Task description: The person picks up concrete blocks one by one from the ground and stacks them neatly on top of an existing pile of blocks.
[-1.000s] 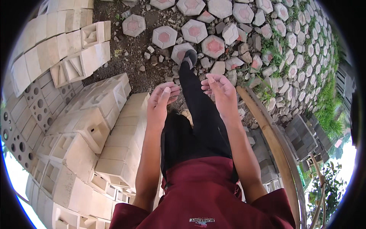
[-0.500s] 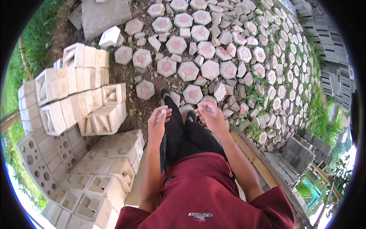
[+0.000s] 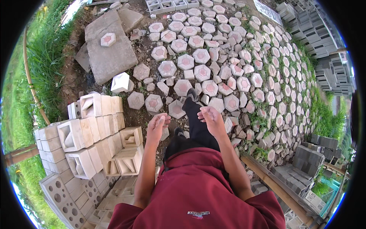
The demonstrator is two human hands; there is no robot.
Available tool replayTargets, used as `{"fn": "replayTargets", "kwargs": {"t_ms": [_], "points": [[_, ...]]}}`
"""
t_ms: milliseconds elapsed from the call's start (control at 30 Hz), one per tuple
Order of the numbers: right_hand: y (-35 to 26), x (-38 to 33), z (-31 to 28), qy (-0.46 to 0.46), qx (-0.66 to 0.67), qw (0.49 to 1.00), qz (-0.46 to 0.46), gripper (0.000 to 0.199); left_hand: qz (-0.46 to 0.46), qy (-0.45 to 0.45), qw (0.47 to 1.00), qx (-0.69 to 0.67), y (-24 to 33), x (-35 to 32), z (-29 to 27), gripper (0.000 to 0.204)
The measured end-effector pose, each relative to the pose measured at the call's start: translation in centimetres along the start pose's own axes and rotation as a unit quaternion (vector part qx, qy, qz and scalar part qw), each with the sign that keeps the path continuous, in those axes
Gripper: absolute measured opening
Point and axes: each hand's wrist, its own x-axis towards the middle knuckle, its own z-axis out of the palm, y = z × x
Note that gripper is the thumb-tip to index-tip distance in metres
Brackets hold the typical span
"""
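1. The bare left hand (image 3: 155,128) and bare right hand (image 3: 212,121), loosely curled, half open, hold nothing at centre frame.
2. A matte grey-and-pink hexagonal concrete paver (image 3: 153,103) lies just above the left hand, the nearer; no long axis shows.
3. Cream, flat-faced hollow blocks (image 3: 91,128) stack lower left.

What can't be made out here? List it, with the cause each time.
All in the head view:
- Undersides of the left hand and right hand: hidden by the hands themselves.
- Heel of the rear shoe: hidden by the trousers.
- Some lower pale blocks: hidden by the left forearm, cut off by the lower edge.
- Full extent of the upper-right grey blocks: cut off by the rim.
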Motion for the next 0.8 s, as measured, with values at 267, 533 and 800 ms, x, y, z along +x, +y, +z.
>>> {"fn": "replayTargets", "kwargs": {"t_ms": [267, 533, 800], "points": [[-4.4, 16.2, -2.3, -0.04, -0.022, 0.999, 0.004, 0.026, -0.018, 0.04, 0.995, -0.088, 5.6, 13.5, 0.3, 0.03], [-15.4, 37.1, 0.4, -0.091, 0.018, 0.995, -0.025, 0.027, -0.023, 0.016, 0.994, -0.107, 17.4, 29.4, 2.9, 0.03], [-21.9, 50.0, 3.8, -0.125, 0.008, 0.99, -0.06, 0.026, 0.103, 0.031, 0.993, -0.057, 28.7, 42.1, 4.0, 0.027]]}}
